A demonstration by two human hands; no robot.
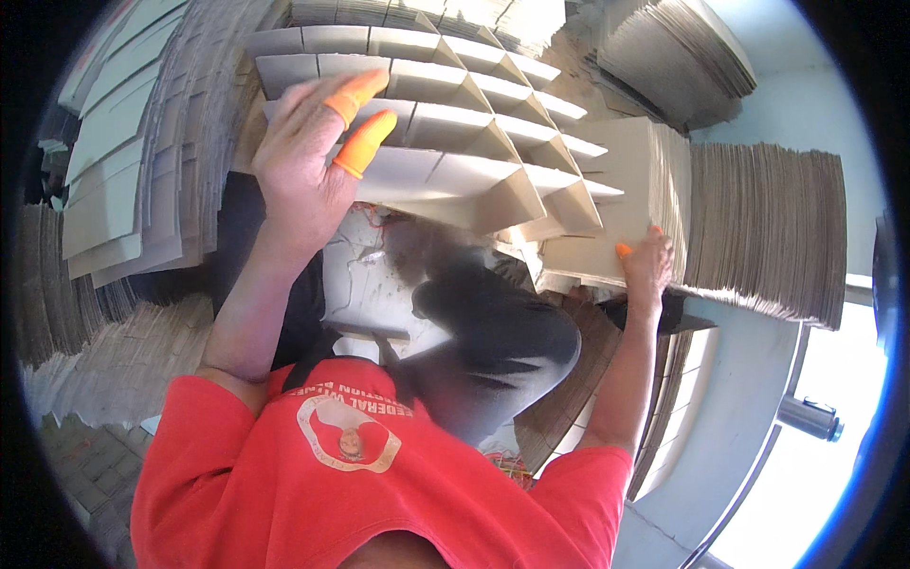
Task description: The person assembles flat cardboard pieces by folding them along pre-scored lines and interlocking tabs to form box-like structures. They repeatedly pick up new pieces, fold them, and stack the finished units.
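A cardboard divider grid (441, 130) of crossed, slotted strips stands in front of me, only partly filled with cross strips. My left hand (308, 156) is over its left side, wearing orange finger cots on thumb and forefinger. Those two digits are stretched out and apart, close to the grid's long strips; the other fingers are partly hidden behind them. To the right of the grid, my right hand (648, 264) touches the near edge of a stack of flat cardboard pieces (616, 161). Its thumb and a finger, both orange-tipped, are spread apart on the cardboard.
A row of packed cardboard sheets (766, 223) stands at the right, beside the wall. More cardboard piles lie at the back right (673, 57) and along the left (123, 152). A bright window with a metal latch (810, 417) is at the lower right. My legs are beneath the grid.
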